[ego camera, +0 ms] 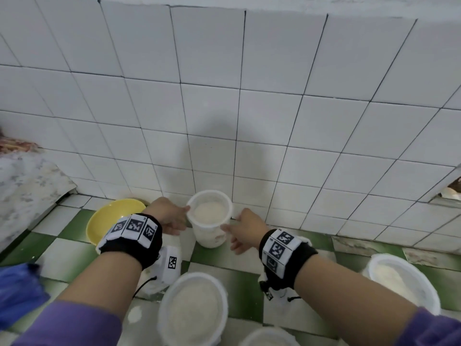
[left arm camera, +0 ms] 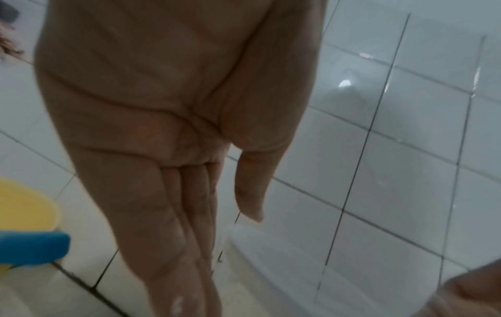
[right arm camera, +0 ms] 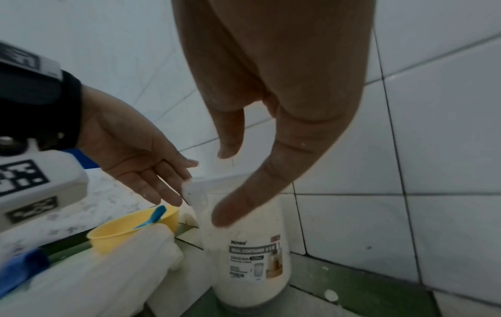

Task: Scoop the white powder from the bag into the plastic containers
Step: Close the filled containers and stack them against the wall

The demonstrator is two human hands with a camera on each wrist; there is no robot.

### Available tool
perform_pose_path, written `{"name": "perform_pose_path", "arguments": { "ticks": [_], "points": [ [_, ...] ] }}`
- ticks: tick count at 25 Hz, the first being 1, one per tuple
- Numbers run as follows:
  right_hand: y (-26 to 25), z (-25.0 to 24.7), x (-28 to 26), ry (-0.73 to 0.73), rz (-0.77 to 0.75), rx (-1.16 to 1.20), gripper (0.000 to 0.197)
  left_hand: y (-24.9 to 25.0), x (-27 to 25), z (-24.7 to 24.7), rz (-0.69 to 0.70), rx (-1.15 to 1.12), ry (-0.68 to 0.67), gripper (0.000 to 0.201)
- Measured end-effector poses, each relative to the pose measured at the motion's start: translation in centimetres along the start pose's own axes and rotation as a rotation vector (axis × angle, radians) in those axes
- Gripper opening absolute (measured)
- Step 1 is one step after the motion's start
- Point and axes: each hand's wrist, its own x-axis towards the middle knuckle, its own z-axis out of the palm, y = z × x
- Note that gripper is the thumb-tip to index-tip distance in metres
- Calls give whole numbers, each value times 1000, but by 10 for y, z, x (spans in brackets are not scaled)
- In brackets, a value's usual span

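A tall clear plastic container, partly filled with white powder, stands on the floor against the tiled wall. Its printed label faces the right wrist view. My left hand has straight fingers, and its fingertips reach the container's left rim. My right hand is spread at the right side of the rim, its fingers straight and holding nothing. In the left wrist view my left hand hangs flat beside the container's rim.
A yellow bowl with a blue scoop in it sits left of the container. Wide white vessels of powder stand nearer me and to the right. Something blue lies at the far left. The wall is close behind.
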Motion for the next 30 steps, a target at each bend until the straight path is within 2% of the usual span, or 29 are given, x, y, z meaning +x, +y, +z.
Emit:
{"name": "perform_pose_path", "arguments": {
  "ticks": [2,4,8,10,12,16,19,22,24,28,30],
  "points": [
    [6,0,-27,-141,27,-258,33,-8,-22,-11,24,50,5,33],
    [16,5,-43,-247,45,-391,44,-21,-45,-21,21,109,-24,33],
    [30,22,-62,-354,61,-329,46,-63,-90,-21,-115,245,-254,46],
    [33,31,-67,-351,79,-297,42,-86,-101,-12,-182,291,-323,57],
    [33,36,-72,-323,85,-312,35,-103,-103,-2,-211,222,-349,61],
    [29,43,-78,-291,95,-336,24,-121,-105,4,-165,46,-251,53],
    [32,48,-77,-257,125,-231,32,-121,-110,4,-120,14,-147,46],
    [30,43,-81,-210,60,-120,34,-111,-117,-2,-34,-51,-70,33],
    [16,31,-84,-139,-31,-71,35,-95,-119,-11,60,-140,-22,28],
    [-30,0,-85,48,-212,85,32,-41,-122,-27,279,-491,100,24],
    [-53,-14,-82,121,-263,150,29,-7,-118,-33,380,-537,146,23]
  ]
}}
